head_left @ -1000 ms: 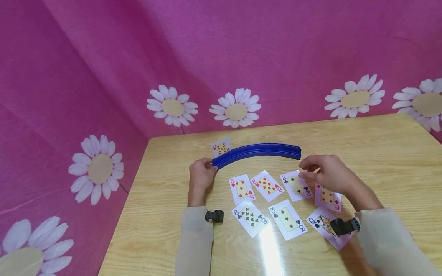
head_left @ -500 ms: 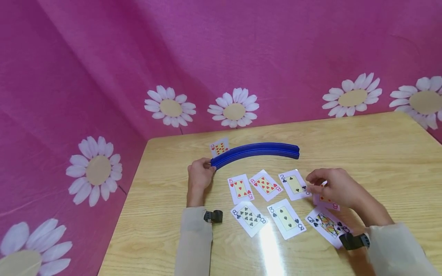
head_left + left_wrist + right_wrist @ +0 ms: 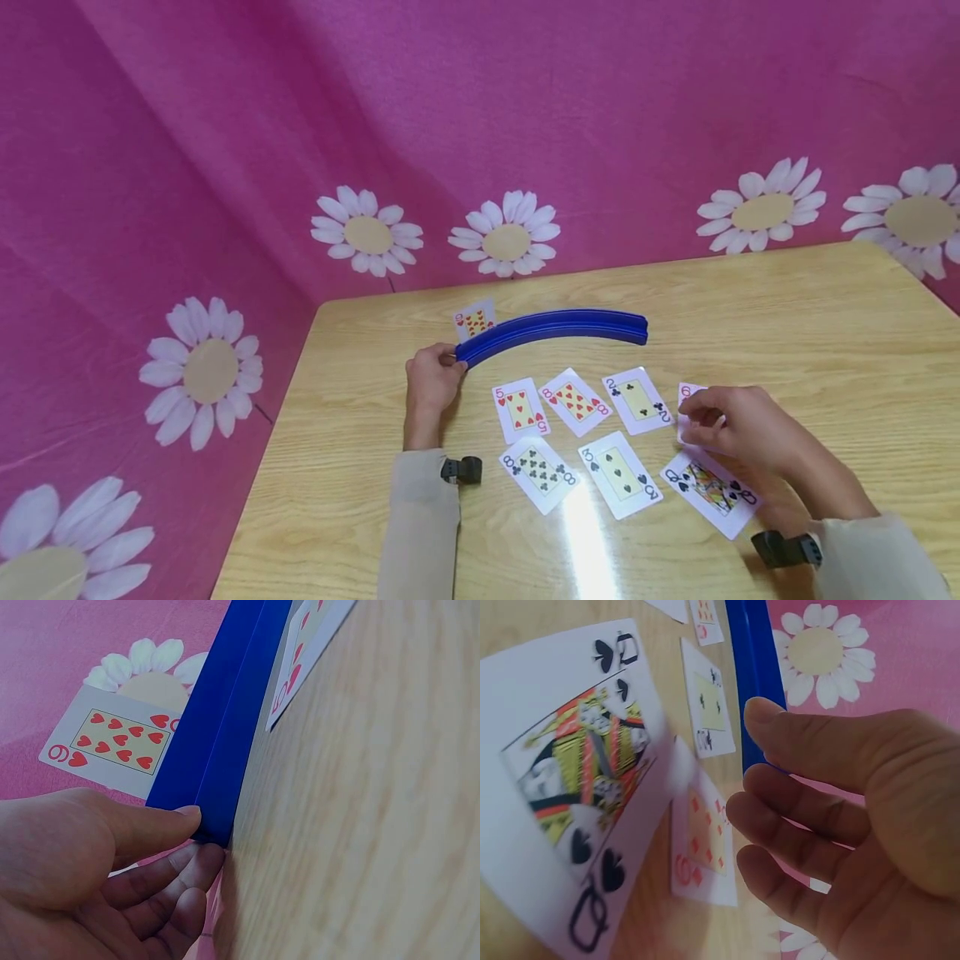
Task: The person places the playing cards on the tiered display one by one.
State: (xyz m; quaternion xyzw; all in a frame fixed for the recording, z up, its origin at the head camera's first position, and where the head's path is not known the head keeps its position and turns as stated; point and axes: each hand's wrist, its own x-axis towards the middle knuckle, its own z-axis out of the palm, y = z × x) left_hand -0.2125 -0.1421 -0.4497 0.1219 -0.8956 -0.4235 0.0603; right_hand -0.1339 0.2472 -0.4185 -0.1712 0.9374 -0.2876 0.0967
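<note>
My left hand [image 3: 431,383] pinches the left end of a curved blue card holder [image 3: 562,323] between thumb and fingers. A hearts playing card [image 3: 116,742] stands in the holder close to that end. My right hand [image 3: 750,425] hovers over a diamonds card [image 3: 705,855], with nothing in its loosely bent fingers. In the head view, the hand hides most of that card. To its left lies the two of clubs [image 3: 637,400]; nearer me is the queen of spades [image 3: 711,492].
Several more cards lie face up on the wooden table [image 3: 337,500]: the five of hearts [image 3: 521,410], the eight of hearts [image 3: 576,402], the eight of clubs [image 3: 538,473] and a spades card [image 3: 621,473]. A pink flowered cloth [image 3: 615,125] hangs behind.
My right hand has moved right and towards me, from the two of clubs to over the diamonds card. The left hand keeps its grip on the holder.
</note>
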